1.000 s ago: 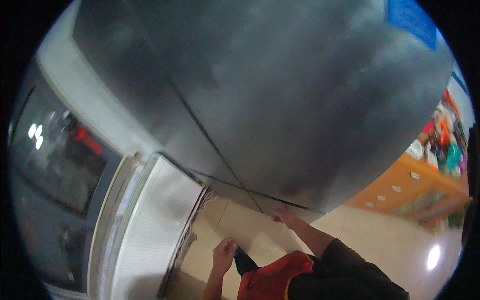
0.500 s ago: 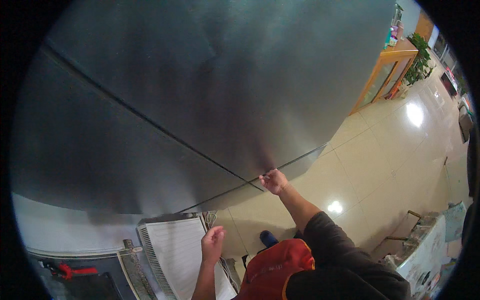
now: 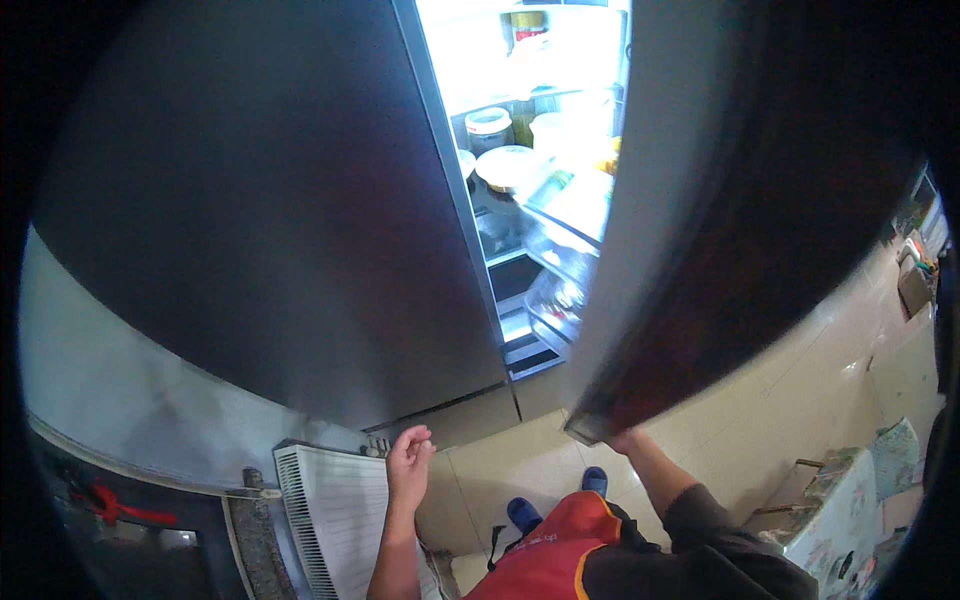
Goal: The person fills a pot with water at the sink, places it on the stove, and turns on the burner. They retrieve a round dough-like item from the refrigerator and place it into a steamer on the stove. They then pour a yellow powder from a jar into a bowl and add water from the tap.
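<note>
A dark refrigerator stands before me, its right door [image 3: 760, 200] swung partly out. At the lower edge of that door my right hand [image 3: 627, 438] is closed on it, the fingers mostly hidden behind the edge. The left door [image 3: 270, 200] stays closed. Through the gap show a lidded jar [image 3: 488, 125], a round white-lidded container [image 3: 507, 167] and clear drawers [image 3: 562, 245] in bright light. Low on the left, my left hand [image 3: 409, 465] is held up empty, its fingers loosely bent, above a white radiator.
The white ribbed radiator [image 3: 335, 520] stands left of my legs. My feet, in blue slippers [image 3: 523, 514], are on glossy tiles [image 3: 560, 455]. A chair with a patterned cover [image 3: 840, 510] is at the lower right. Something with a red part [image 3: 120, 510] lies at the lower left.
The right refrigerator door has swung open toward me and to the right, with my right hand on its edge. The lit inside has come into view. My left hand has shifted slightly left.
</note>
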The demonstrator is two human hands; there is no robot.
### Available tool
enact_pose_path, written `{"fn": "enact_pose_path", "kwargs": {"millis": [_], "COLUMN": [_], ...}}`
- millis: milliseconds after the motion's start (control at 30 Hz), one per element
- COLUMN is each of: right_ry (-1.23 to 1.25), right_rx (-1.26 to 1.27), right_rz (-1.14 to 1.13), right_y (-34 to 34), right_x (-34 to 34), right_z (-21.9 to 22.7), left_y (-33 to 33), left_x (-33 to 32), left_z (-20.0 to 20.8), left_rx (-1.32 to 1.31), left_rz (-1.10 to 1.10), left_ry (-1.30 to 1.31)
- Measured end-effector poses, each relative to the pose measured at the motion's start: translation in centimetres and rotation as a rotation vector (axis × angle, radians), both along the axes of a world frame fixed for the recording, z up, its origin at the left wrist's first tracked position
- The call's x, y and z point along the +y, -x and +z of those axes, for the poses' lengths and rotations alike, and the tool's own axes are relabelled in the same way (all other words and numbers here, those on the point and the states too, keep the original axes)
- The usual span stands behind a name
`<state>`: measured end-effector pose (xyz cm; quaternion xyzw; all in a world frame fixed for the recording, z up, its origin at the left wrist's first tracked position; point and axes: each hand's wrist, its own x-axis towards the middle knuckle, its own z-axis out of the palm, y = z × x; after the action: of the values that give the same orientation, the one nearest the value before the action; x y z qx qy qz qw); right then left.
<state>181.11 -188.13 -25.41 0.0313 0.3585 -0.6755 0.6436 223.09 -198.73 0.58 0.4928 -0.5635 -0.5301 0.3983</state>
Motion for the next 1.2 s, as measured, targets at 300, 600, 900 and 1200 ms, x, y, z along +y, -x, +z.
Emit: {"fn": "enact_pose_path", "kwargs": {"millis": [300, 600, 900, 1200], "right_ry": [-0.256, -0.511, -0.687, -0.724], "right_rx": [0.133, 0.153, 0.144, 0.099], "right_rz": [-0.558, -0.886, -0.984, -0.940], "right_y": [17.7, 28.2, 29.0, 29.4], "right_x": [15.6, 24.7, 29.8, 28.4], "right_z": [3.7, 3.5, 1.8, -0.9], "left_y": [5.6, 7.8, 10.5, 6.7], "left_x": [-6.0, -13.0, -14.9, -7.0], "left_z": [-10.3, -25.6, -27.3, -21.8], "left_rx": [0.224, 0.850, 1.250, 1.272], "left_rz": [0.059, 0.514, 0.588, -0.175], "left_ry": [-0.362, -0.833, -0.726, -0.561]}}
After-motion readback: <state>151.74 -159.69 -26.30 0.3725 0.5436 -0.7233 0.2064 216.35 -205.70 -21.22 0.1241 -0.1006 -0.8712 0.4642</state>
